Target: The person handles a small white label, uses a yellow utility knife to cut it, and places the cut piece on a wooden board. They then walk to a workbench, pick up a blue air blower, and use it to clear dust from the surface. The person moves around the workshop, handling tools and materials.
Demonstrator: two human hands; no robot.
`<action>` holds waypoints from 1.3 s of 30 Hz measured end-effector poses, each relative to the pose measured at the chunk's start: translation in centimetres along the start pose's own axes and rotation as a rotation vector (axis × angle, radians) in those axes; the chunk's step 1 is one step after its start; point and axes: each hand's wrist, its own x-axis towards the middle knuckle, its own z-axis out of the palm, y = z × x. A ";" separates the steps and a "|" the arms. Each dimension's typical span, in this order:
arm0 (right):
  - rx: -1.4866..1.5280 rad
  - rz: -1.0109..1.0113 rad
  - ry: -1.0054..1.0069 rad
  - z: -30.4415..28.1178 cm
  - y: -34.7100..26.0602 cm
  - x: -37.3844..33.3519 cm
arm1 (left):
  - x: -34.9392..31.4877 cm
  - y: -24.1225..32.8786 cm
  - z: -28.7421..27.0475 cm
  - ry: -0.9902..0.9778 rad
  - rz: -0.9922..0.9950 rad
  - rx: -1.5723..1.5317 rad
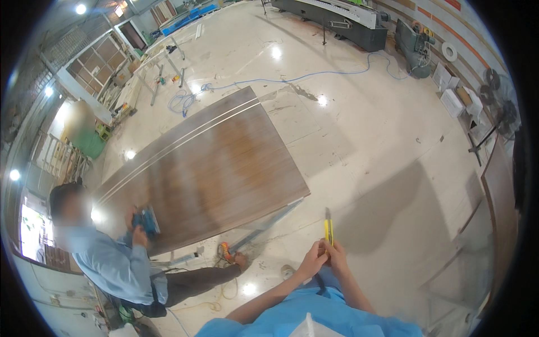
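A yellow utility knife (328, 229) points away from me, its dark blade end at the top. My right hand (338, 259) is closed around the knife's lower part. Close against it, my left hand (313, 262) also has its fingers closed at the knife's lower end. Both hands are in front of my blue shirt, above the floor. Beyond them to the left lies a large brown wood panel (224, 163) with two pale lines along its far side, raised on a metal support (264, 227).
At the left, a co-worker in a light blue shirt (112, 261) holds a blue power tool (147, 221) on the panel. A blue hose (292, 77) crosses the floor. A long machine (337, 22) stands far off, with a compressor (414, 50) and a fan (505, 119) at the right.
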 end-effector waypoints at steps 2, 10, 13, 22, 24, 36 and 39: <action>0.064 -0.066 0.049 -1.5 -1.1 0.4 | 1.7 0.4 1.5 -0.029 -0.031 -0.151; -0.153 -0.289 0.083 -10.3 -13.4 12.8 | 16.9 9.2 3.8 -0.157 0.017 0.388; -0.111 -0.291 0.143 -12.6 -22.7 17.7 | 21.3 12.9 3.7 0.044 0.020 0.455; -0.541 -0.173 0.040 -12.2 -33.8 38.3 | 29.1 15.9 -0.6 0.411 -0.040 0.235; -0.695 -0.200 0.047 -10.9 -32.8 44.2 | 32.8 16.0 -2.8 0.442 -0.051 0.150; -0.471 0.433 0.378 -19.7 -34.3 62.9 | 64.8 35.9 -22.7 0.352 0.167 0.047; -0.503 0.545 0.281 -20.2 -35.3 66.8 | 74.2 42.5 -28.2 0.291 0.210 0.107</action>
